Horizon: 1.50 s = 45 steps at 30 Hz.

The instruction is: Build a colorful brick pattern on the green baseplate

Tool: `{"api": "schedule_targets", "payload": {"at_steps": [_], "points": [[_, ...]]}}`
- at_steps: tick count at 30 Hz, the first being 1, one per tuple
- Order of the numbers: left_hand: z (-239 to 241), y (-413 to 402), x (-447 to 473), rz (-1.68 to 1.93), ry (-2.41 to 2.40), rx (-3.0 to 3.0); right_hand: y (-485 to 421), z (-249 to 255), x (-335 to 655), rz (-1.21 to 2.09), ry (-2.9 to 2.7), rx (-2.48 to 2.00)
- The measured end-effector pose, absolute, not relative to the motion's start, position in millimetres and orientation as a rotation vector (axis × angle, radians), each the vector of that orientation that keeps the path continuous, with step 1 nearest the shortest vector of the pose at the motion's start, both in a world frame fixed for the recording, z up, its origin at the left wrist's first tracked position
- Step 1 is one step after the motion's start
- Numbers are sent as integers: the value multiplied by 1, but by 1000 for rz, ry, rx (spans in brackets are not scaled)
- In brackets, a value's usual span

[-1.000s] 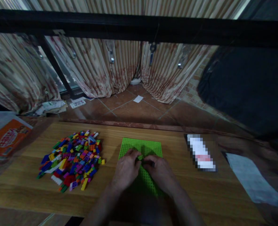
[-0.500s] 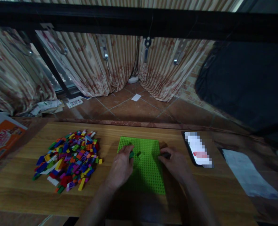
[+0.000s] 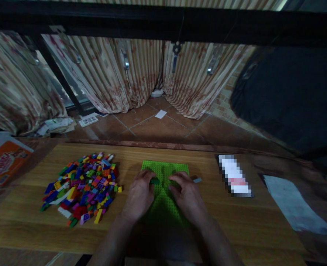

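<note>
Dark-green brick (image 3: 155,181) pinched by left hand (image 3: 140,193) | right hand (image 3: 187,194) half-open, fingers curled over lime baseplate (image 3: 164,201)

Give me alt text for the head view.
A person's left hand holds a dark green toy brick over a green studded baseplate, right hand opposite. A multicoloured brick heap lies left on the wooden table; a grey piece and phone lie right.
</note>
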<state>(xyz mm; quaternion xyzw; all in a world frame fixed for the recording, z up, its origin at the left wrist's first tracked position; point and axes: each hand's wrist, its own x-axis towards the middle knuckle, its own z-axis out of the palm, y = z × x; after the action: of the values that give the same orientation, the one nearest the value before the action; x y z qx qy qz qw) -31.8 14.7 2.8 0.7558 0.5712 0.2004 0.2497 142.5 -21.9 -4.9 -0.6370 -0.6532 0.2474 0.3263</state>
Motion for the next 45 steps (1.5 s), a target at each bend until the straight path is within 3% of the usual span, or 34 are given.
{"api": "schedule_targets", "payload": {"at_steps": [36,45], "points": [[-3,17,-22,501,1558,2122,-16,-12,143,596,-1797,-1828],[-6,15,-20,499,1540,2129,-11,-7,127,419,-1809,-1801]]}}
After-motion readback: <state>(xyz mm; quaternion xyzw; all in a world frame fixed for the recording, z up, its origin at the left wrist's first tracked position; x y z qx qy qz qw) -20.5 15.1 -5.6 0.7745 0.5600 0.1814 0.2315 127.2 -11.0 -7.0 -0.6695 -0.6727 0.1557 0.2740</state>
